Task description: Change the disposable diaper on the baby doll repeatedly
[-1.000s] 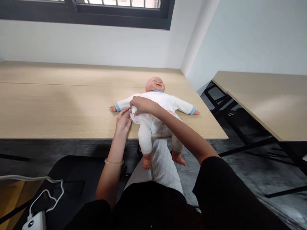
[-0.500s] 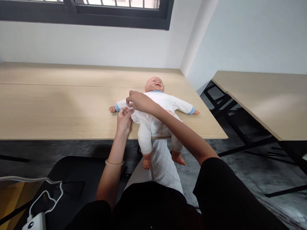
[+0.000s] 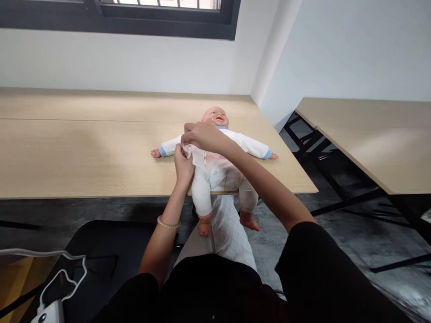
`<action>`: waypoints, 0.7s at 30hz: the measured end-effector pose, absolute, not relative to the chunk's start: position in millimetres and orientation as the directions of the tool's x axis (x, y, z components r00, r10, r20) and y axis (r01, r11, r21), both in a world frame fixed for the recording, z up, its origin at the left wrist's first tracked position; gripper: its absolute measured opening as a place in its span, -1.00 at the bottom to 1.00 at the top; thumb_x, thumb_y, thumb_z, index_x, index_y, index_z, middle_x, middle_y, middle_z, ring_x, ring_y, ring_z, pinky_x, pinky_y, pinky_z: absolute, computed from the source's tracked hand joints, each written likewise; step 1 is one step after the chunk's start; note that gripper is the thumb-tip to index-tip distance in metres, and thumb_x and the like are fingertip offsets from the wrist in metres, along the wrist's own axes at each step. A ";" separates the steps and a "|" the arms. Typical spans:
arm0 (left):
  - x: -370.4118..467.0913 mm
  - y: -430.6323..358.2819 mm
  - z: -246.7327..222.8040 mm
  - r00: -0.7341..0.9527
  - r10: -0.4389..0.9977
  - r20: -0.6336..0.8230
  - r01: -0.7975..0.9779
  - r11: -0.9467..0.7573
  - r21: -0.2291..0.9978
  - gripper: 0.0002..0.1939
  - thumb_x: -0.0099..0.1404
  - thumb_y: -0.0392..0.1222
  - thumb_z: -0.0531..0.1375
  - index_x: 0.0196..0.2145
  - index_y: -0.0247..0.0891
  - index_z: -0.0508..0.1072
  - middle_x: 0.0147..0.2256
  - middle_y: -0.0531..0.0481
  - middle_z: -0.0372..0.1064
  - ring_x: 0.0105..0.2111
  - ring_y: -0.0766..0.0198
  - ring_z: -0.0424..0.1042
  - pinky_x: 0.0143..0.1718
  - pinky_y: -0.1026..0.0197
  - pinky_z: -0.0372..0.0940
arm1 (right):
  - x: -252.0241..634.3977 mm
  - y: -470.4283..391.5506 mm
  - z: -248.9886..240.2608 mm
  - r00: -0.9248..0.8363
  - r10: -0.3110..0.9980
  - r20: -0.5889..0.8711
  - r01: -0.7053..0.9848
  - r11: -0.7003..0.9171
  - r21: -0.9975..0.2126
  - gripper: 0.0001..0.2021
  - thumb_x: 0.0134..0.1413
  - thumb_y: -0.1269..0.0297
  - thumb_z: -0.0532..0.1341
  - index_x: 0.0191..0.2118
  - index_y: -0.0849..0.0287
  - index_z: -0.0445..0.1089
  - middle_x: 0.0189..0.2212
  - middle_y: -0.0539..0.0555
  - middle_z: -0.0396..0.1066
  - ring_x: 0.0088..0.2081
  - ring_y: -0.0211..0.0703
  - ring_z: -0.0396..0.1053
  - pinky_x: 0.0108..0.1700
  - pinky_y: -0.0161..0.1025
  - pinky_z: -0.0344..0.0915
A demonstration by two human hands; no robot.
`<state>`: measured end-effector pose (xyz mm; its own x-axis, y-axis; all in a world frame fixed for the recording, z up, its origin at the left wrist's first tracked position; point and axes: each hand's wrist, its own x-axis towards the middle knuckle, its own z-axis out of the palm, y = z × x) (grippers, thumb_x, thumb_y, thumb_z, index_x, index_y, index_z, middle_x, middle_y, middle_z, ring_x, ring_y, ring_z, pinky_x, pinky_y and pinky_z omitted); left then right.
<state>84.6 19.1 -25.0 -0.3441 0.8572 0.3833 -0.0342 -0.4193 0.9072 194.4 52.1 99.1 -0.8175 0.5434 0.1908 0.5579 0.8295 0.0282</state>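
A long light-wood bench (image 3: 84, 152) is set against a white wall (image 3: 134, 67), with a dark-framed window (image 3: 134, 22) seen above it. A second bench (image 3: 370, 134) of the same wood is placed to the right, well apart, carried on black metal legs (image 3: 323, 166). A grey floor (image 3: 336, 242) is seen between them. At the lower left, a black seat (image 3: 97, 255) is visible, and a white device (image 3: 50, 312) with a white cable (image 3: 50, 269) is seen at its edge.

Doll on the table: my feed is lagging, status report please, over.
Left hand and right hand pinching the white romper at the chest. Doll face up on table, legs over the edge. Nothing obstructing.
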 end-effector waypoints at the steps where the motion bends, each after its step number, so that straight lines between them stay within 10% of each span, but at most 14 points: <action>1: 87.2 17.0 -23.4 -0.347 0.853 0.389 -0.025 -0.423 0.906 -0.80 0.25 -0.30 0.28 -0.32 -0.22 0.28 -0.41 0.13 0.21 -0.42 0.38 0.22 -0.35 0.30 0.14 | 200.5 56.9 98.4 -0.801 0.561 0.207 0.563 0.825 -0.056 -0.77 0.31 0.48 0.13 -0.14 0.19 0.56 -0.16 0.13 0.46 -0.27 -0.19 0.33 -0.28 -0.26 0.02; 9: 94.5 3.4 -15.1 -0.296 0.900 0.320 -0.053 -0.350 0.935 -0.86 0.34 -0.14 0.18 -0.21 -0.25 0.44 -0.30 0.01 0.39 -0.32 0.28 0.36 -0.28 0.24 0.25 | 231.3 67.0 83.3 -0.700 0.679 0.222 0.507 0.691 -0.516 -0.78 0.19 0.44 0.15 -0.25 0.30 0.58 -0.48 0.03 0.46 -0.42 -0.26 0.30 -0.29 -0.29 0.14; 16: 96.4 -3.2 -15.4 -0.254 0.910 0.329 0.147 -0.299 0.943 -0.55 0.09 -0.13 0.41 -0.11 -0.19 0.35 -0.11 -0.03 0.29 0.00 0.12 0.31 0.10 0.06 0.22 | 224.1 59.0 80.4 -0.617 0.752 0.233 0.540 0.620 -0.570 -0.87 0.08 0.47 0.24 -0.31 0.34 0.56 -0.44 0.07 0.49 -0.37 -0.22 0.36 -0.31 -0.30 0.15; 21: 95.4 12.1 -26.1 -0.282 0.913 0.294 0.155 -0.259 0.953 -0.51 0.06 -0.23 0.40 -0.10 -0.17 0.28 -0.11 -0.02 0.19 0.05 0.09 0.25 0.16 -0.01 0.16 | 210.3 50.4 88.2 -0.642 0.712 0.286 0.609 0.699 -0.374 -0.72 0.09 0.55 0.15 -0.12 0.31 0.51 -0.30 0.10 0.49 -0.26 -0.18 0.35 -0.26 -0.28 0.09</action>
